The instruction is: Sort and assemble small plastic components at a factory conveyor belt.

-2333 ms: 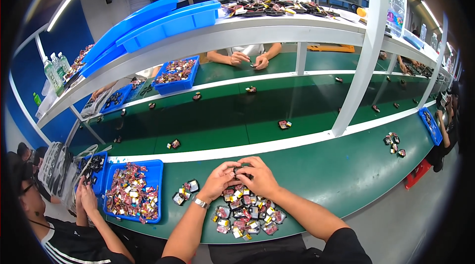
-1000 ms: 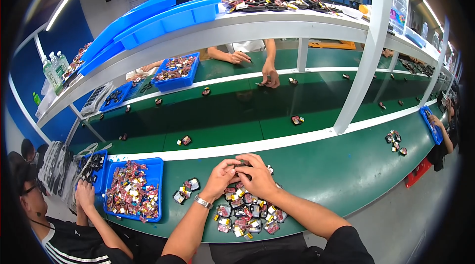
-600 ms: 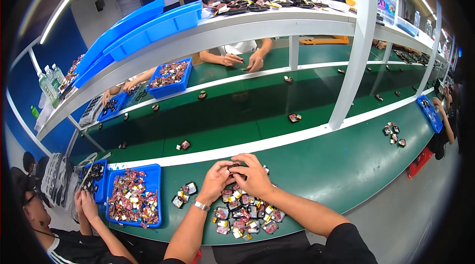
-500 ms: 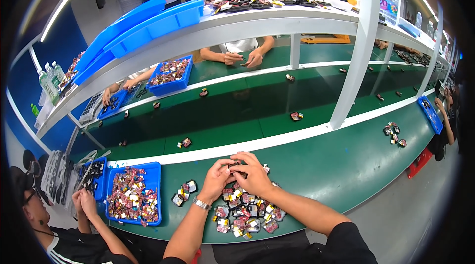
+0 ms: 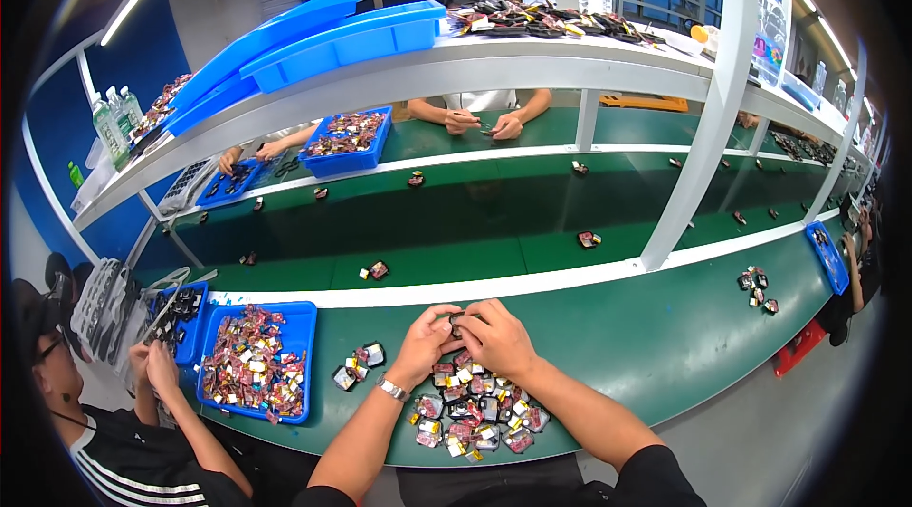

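Head view: left hand and right hand grip one dark unit, seemingly unfinished; whether the pile on the table is done, I cannot tell

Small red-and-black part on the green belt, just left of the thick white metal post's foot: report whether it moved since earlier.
Yes: the part has shifted right, closer to the post.

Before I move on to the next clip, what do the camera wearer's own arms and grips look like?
The left grip and right grip are ungloved human hands. The left forearm and right forearm are bare below short black sleeves. A silver, metal-looking band, perhaps a watch, circles the left wrist; none shows on the right.
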### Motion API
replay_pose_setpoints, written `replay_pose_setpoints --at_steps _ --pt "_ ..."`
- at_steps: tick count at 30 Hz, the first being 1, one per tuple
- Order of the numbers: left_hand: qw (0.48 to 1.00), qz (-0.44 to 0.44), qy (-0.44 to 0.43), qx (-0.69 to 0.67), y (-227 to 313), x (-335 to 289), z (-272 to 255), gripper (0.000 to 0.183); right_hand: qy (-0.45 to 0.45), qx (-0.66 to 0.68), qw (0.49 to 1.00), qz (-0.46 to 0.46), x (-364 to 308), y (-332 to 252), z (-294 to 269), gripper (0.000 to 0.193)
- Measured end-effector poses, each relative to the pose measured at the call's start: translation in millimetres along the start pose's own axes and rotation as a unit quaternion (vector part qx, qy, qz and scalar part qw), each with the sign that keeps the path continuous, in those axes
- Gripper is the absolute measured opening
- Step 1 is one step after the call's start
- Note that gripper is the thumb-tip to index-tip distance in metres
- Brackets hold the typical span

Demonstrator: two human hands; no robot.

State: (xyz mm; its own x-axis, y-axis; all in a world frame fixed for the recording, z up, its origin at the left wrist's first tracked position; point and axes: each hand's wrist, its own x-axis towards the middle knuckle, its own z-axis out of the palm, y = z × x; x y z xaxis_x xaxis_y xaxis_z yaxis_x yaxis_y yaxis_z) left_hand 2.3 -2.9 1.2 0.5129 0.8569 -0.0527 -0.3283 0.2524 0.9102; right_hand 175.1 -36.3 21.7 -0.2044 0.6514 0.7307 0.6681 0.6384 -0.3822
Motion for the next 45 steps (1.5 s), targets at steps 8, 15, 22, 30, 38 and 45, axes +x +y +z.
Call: replay_pose_setpoints --at_steps 8,15,22,30,38,45 --pt "1.000 -0.005 0.001 0.004 3 -1 4 0.026 0.006 -0.034 0.999 0.009 -3 -4 5 0.016" --pt "1.000 -0.014 0.001 0.002 -1 2 2 0.024 0.011 -0.040 0.999 0.014 -6 -2 8 0.014" --pt "0.996 0.040 0.036 0.076 -6 2 5 0.019 0.031 0.065 0.993 0.089 -4 -3 10 0.018" --pt "0.978 0.075 0.059 0.188 -17 5 -1 0.017 0.003 0.242 0.926 0.290 -7 2 14 0.010" --pt "0.996 0.028 0.005 0.083 -7 1 2 0.026 0.035 0.031 0.995 0.086 -8 -2 9 0.015" --pt "0.997 0.015 -0.002 0.069 -8 2 1 0.027 0.013 -0.028 0.997 0.065 -10 -2 12 0.014"
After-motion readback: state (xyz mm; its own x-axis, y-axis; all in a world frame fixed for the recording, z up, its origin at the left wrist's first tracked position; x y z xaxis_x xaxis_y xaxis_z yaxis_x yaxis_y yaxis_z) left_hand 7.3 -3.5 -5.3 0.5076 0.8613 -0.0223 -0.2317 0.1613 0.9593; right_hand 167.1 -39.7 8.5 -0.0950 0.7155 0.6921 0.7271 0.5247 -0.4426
